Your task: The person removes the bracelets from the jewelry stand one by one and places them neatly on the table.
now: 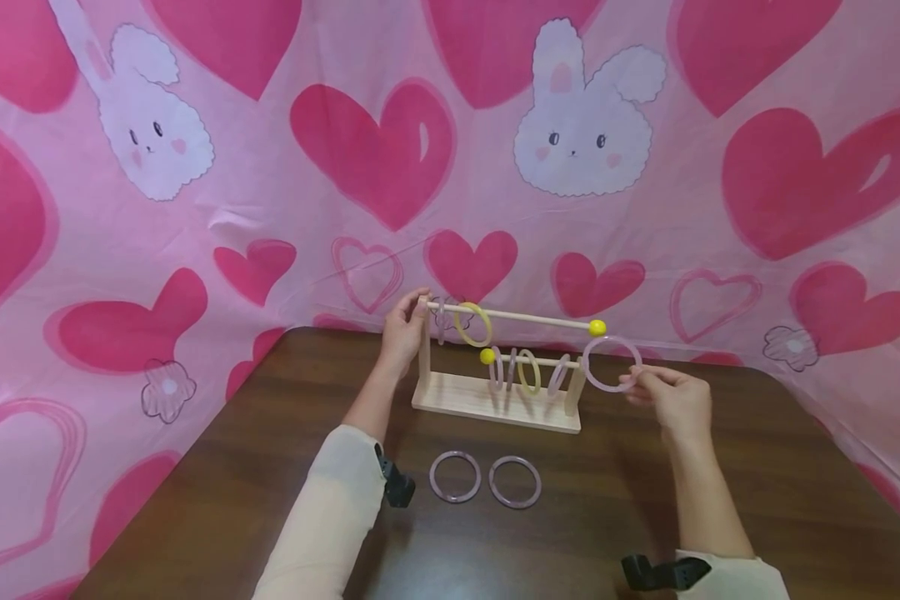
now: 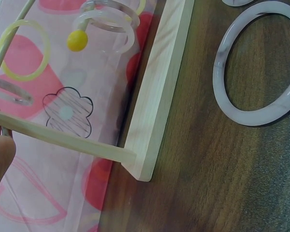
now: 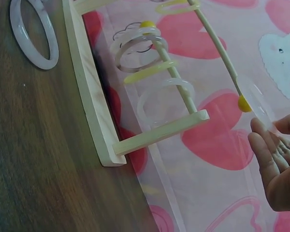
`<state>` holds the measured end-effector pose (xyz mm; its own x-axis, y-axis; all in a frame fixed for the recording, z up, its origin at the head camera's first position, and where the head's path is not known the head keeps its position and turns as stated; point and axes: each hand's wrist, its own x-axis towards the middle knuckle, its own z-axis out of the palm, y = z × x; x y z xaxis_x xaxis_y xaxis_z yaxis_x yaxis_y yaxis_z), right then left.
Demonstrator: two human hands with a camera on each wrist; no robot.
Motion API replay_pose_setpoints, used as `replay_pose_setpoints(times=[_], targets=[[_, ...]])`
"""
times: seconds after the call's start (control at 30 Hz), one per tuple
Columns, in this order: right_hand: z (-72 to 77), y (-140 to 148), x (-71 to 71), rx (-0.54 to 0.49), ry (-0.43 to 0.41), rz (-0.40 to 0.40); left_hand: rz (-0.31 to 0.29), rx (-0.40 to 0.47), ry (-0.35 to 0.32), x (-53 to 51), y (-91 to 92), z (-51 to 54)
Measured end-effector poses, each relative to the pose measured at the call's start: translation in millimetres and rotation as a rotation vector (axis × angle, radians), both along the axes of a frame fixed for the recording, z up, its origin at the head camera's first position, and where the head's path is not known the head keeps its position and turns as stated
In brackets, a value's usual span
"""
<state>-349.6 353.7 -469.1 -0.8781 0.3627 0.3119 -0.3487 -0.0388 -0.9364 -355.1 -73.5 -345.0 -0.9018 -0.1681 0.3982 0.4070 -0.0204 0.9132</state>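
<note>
A wooden display stand (image 1: 495, 402) with two rods stands on the table. My left hand (image 1: 402, 333) grips the top of its tall left post. My right hand (image 1: 678, 400) pinches a pale translucent bangle (image 1: 607, 389) by its edge, thumb against fingers. That bangle is close beside the yellow ball (image 1: 597, 327) at the upper rod's right end; whether they touch I cannot tell. On the upper rod hang a lilac bangle (image 1: 441, 333) and a yellow bangle (image 1: 477, 345). Several lilac and yellow bangles hang on the lower rod (image 1: 543, 362), which ends in a yellow ball (image 1: 487, 356).
Two lilac bangles, a left one (image 1: 455, 500) and a right one (image 1: 515, 506), lie flat on the dark wooden table (image 1: 270, 500) in front of the stand. Behind the table hangs a pink cloth (image 1: 487, 192) printed with hearts and rabbits.
</note>
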Motion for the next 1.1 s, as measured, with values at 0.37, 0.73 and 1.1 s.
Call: replay_pose_setpoints(times=[0.37, 0.73, 1.1], targets=[[61.0, -40, 57.0, 0.061, -0.075, 0.258, -0.023, 0.014, -0.001, -0.2, -0.9, 2.1], [118.3, -81, 106.3, 0.178, -0.218, 0.291, -0.018, 0.018, 0.007, 1.1, 0.1, 1.1], [118.1, -76, 109.2, 0.238, -0.286, 0.367, -0.006, 0.008, 0.008, 0.9, 0.0, 0.5]])
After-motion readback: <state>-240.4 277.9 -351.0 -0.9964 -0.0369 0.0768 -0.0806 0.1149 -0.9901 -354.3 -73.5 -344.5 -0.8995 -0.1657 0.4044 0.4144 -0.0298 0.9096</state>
